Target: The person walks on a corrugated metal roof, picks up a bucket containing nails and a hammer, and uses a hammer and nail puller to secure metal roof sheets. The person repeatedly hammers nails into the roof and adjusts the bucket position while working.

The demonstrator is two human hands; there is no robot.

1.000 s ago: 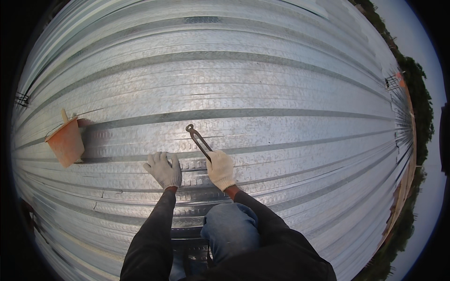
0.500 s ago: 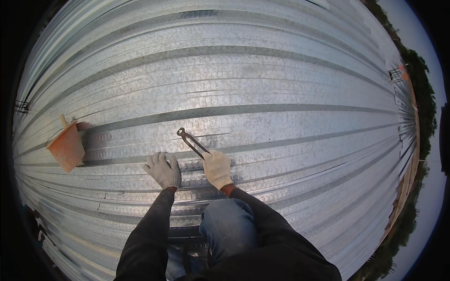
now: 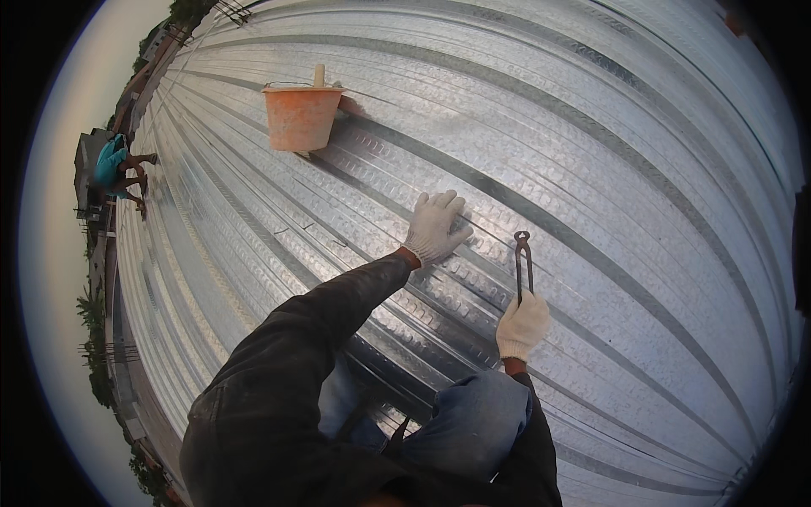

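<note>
My right hand [image 3: 523, 327], in a white knit glove, is closed round the handles of a pair of dark end-cutting pincers [image 3: 525, 262]. The jaws point away from me, above the ribbed silver metal sheets [image 3: 583, 203]. My left hand [image 3: 435, 226], gloved the same way, rests flat on the sheets with its fingers spread, holding nothing. Beyond it stands an orange bucket [image 3: 302, 118] with a light-coloured handle [image 3: 319, 76] sticking out of its top.
Raised ribs run across the whole metal deck. Short bits of wire [image 3: 309, 226] lie on it to the left of my left arm. At the far left edge a person in a teal top [image 3: 110, 162] crouches. Rebar ends [image 3: 233, 12] stick up at the far edge.
My view has swung to the left, so the bucket now shows nearer the middle and the crouching person is in sight. The right hand keeps hold of the pincers.
</note>
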